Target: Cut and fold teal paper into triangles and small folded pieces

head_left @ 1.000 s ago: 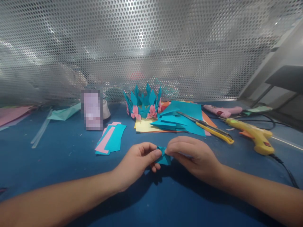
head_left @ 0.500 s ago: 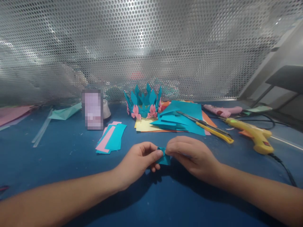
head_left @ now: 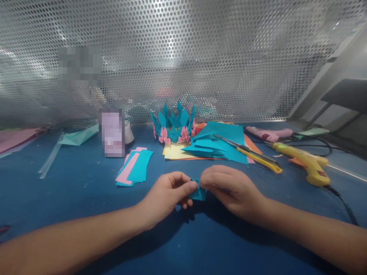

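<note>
A small folded blue paper (head_left: 197,194) is held up just above the blue table. My left hand (head_left: 171,191) pinches its left side between thumb and fingers. At its upper right edge, my right hand (head_left: 229,187) has its fingers closed on the paper, and the fingertips are partly hidden. Beyond the hands stands a blue paper crown (head_left: 174,124) with pink folded flowers along its base. Blue and pink paper strips (head_left: 140,168) lie to the left of the hands.
Coloured sheets (head_left: 229,141) lie at the back right, with a yellow cutter (head_left: 262,159) on them. Yellow (head_left: 311,164) and pink (head_left: 271,134) glue guns rest farther right. A phone-like upright object (head_left: 112,133), clear sticks (head_left: 51,154) and mint paper (head_left: 80,136) are left.
</note>
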Demonstrator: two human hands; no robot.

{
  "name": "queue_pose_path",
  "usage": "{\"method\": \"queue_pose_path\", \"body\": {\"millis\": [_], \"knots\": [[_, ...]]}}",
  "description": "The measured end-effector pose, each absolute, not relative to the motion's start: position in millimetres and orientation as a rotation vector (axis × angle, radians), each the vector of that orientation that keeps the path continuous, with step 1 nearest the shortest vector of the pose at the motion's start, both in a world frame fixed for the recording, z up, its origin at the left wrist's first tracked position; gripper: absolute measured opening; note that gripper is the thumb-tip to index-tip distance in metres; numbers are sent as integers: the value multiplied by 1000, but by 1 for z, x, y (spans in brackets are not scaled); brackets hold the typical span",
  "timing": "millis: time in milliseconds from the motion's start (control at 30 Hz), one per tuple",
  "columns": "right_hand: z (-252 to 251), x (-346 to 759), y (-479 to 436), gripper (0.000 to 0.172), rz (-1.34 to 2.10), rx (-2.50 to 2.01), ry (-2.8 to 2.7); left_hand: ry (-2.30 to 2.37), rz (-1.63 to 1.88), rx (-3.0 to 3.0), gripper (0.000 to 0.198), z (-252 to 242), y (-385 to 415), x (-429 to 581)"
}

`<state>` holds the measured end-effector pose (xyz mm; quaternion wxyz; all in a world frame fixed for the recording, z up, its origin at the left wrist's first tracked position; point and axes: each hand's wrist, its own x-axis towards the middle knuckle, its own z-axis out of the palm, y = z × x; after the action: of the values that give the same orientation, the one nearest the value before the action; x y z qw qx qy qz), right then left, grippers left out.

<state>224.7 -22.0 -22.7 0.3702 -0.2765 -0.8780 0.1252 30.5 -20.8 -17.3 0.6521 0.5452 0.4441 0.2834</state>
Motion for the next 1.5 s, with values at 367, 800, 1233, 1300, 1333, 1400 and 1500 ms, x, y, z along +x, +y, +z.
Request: {"method": "queue_pose_path", "body": {"millis": [367,800,1233,1300,1333,1400,1500], "knots": [[-21,219,-26,5,718,-936,-2017,1017,668,1290,35,-18,-21,31],[-18,215,-24,28,1355,-1127,-1679,975,709,1340,26,-23,-22,34],[-24,216,-22,32,1367,-1169,-1674,982,679,1359,23,-25,-21,33],[-24,216,-22,33,1362,-1179,-1666,996,667,1354,24,-24,-20,33],[-24,216,-22,33,1361,-1186,-1658,1000,670,1353,24,-24,-20,33],[-23,217,-21,32,1354,-1205,-1635,996,695,1347,24,-24,-20,32],[-22,217,-20,32,1332,-1226,-1598,953,744,1332,21,-24,-20,30]]}}
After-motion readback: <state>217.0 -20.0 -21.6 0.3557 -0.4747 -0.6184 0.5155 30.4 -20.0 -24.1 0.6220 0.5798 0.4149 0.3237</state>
